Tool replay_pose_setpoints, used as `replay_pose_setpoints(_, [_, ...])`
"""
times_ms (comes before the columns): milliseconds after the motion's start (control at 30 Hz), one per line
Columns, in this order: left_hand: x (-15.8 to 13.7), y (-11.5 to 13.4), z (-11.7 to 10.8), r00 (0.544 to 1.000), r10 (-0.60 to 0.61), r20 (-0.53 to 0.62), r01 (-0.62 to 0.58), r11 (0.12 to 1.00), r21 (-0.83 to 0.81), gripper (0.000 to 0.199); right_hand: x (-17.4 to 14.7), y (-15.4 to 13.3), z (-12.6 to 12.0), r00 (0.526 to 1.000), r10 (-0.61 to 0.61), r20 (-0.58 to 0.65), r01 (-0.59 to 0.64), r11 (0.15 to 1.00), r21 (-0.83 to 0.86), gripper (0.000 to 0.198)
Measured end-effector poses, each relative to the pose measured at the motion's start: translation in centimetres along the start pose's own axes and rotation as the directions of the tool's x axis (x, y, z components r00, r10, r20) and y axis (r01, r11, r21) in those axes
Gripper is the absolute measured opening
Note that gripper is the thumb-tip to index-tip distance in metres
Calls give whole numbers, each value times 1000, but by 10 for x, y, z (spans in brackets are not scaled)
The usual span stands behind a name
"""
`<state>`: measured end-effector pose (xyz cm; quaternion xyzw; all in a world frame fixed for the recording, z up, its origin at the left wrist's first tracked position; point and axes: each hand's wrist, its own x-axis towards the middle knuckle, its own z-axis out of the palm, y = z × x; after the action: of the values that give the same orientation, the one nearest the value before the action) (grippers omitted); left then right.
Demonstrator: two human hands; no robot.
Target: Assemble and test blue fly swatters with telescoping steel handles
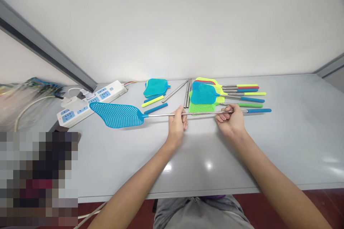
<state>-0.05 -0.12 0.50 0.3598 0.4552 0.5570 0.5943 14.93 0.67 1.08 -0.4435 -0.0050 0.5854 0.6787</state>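
A blue fly swatter with a long metal rod and a blue grip is held level above the table, its perforated head out to the left. My left hand is closed around the middle of the rod. Farther right, my right hand grips the same rod close to the blue handle. Just behind my hands lies a pile of fly swatters in yellow, red, blue and green, handles pointing right. Loose metal rods, a yellow handle grip and a blue handle grip rest left of the pile.
Loose swatter heads lie stacked near the wall. A white power strip with plugs and cables stands at the left, beside plastic-wrapped items. The grey table meets a white wall behind. The lower left corner is pixelated.
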Motion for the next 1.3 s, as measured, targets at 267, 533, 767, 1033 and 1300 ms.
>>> replay_pose_setpoints(267, [2,0,0,999,-42,-2,42,999,20,30,5,2,-2,992,125,-34,-123,991,50,20])
replay_pose_setpoints(533, [3,0,0,994,-105,39,97,980,175,32,7,0,-4,979,195,-58,-189,978,91,18])
replay_pose_setpoints(767, [-1,0,-3,990,-57,130,6,931,366,39,6,-2,-4,968,241,-72,-231,965,124,18])
replay_pose_setpoints(1033, [-2,-5,-6,974,-46,223,-72,865,496,42,2,-4,-2,956,283,-78,-271,953,134,18])
replay_pose_setpoints(1300, [-7,-1,-5,970,-93,222,-52,818,572,43,-1,-4,-1,955,289,-66,-280,952,124,18])
